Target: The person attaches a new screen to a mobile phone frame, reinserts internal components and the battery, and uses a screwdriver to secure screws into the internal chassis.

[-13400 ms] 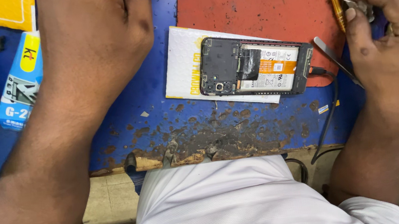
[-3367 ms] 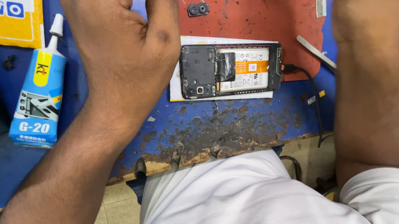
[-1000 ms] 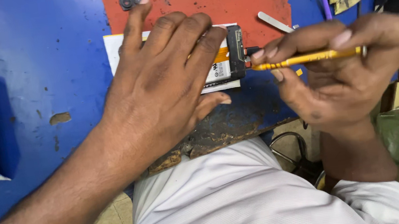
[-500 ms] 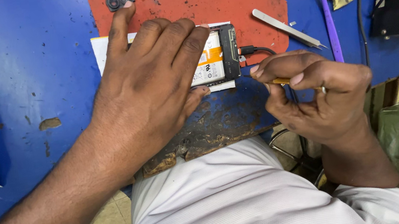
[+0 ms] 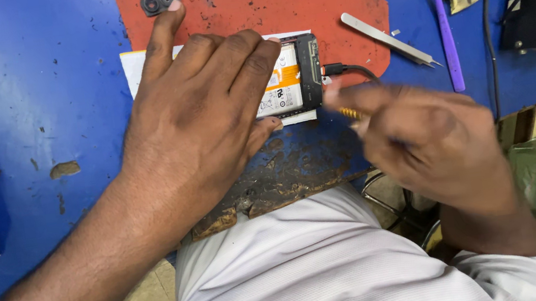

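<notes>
A: Head view: where's the phone?

B: The phone lies back-open on a white sheet, at the edge of the red mat, a cable plugged into its right end. The left hand lies flat over most of it, fingers spread and pressing, closed on nothing; the forefinger reaches to a small black camera part.

A: And the right hand?

B: The right hand is blurred, curled around a yellow screwdriver whose tip sits just beside the phone's right end.

A: What could go wrong?

B: I'd judge the tip could skid into the battery or board, given that quick hand. The cable could tug the phone askew. The tweezers and purple tool lie apart.
</notes>
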